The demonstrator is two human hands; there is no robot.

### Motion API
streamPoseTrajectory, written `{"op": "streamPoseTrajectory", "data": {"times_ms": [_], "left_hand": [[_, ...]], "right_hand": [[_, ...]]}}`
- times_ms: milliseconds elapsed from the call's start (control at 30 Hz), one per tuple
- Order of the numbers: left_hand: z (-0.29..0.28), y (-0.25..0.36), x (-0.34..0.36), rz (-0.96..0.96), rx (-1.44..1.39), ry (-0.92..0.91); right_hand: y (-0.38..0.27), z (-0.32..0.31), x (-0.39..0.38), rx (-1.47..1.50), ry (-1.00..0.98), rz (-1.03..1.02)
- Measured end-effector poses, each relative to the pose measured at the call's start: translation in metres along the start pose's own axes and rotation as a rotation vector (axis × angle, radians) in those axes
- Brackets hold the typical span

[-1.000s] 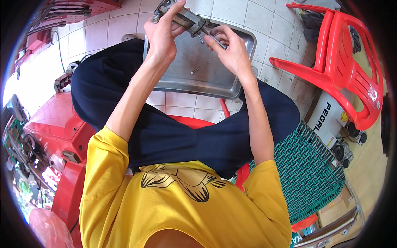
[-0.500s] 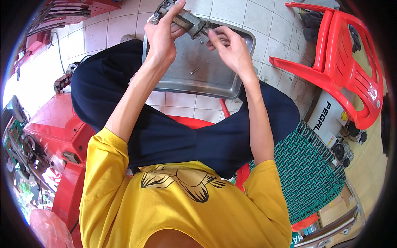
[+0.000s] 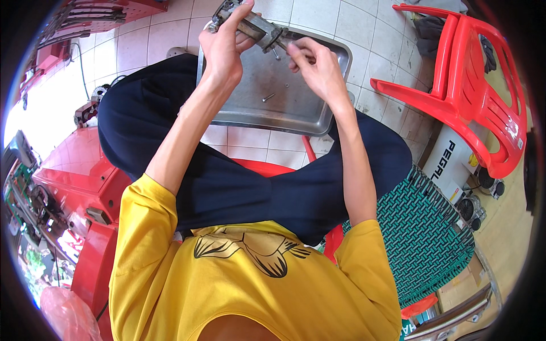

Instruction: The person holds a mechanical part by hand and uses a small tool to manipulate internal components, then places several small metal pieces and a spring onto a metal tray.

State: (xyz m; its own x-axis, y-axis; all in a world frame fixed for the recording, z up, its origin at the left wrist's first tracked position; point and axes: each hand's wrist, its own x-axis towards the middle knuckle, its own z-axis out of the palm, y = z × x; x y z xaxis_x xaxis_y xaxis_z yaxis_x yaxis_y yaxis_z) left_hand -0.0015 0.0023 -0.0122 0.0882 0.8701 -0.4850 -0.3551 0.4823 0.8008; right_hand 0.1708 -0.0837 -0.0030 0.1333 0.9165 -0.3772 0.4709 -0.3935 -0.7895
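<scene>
My left hand (image 3: 223, 52) is wrapped round a grey metal machine part (image 3: 259, 28) with a dark flange at its right end. The part is held up over the far side of a shallow steel tray (image 3: 250, 120). A short bolt (image 3: 276, 54) sticks out below the flange. My right hand (image 3: 314, 62) is closed at the flange end, thumb and fingers pinched on something small that I cannot make out. A loose screw (image 3: 268, 98) lies in the tray, with a tiny round piece (image 3: 286, 84) near it.
A red plastic chair (image 3: 455, 85) stands at the far right, beside a white cylindrical tank (image 3: 449, 159). A green woven seat (image 3: 426, 238) is by my right elbow. Red metal equipment (image 3: 79, 170) lines the left side. White floor tiles (image 3: 318, 17) surround the tray.
The fingers of my right hand have shifted slightly at the flange. My left hand and the metal part stay almost in place.
</scene>
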Motion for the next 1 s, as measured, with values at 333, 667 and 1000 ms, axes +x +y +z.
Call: {"op": "streamPoseTrajectory", "data": {"times_ms": [333,667,1000], "left_hand": [[-0.004,-0.002,0.001,0.029,-0.017,-0.027],[-0.001,-0.001,0.0,0.028,-0.015,-0.019],[0.0,0.0,0.0,0.007,-0.02,0.002]], "right_hand": [[-0.004,0.002,0.001,0.024,-0.049,-0.003],[-0.013,-0.007,0.001,-0.047,-0.079,0.055],[-0.01,-0.001,0.0,0.047,-0.01,0.02]]}}
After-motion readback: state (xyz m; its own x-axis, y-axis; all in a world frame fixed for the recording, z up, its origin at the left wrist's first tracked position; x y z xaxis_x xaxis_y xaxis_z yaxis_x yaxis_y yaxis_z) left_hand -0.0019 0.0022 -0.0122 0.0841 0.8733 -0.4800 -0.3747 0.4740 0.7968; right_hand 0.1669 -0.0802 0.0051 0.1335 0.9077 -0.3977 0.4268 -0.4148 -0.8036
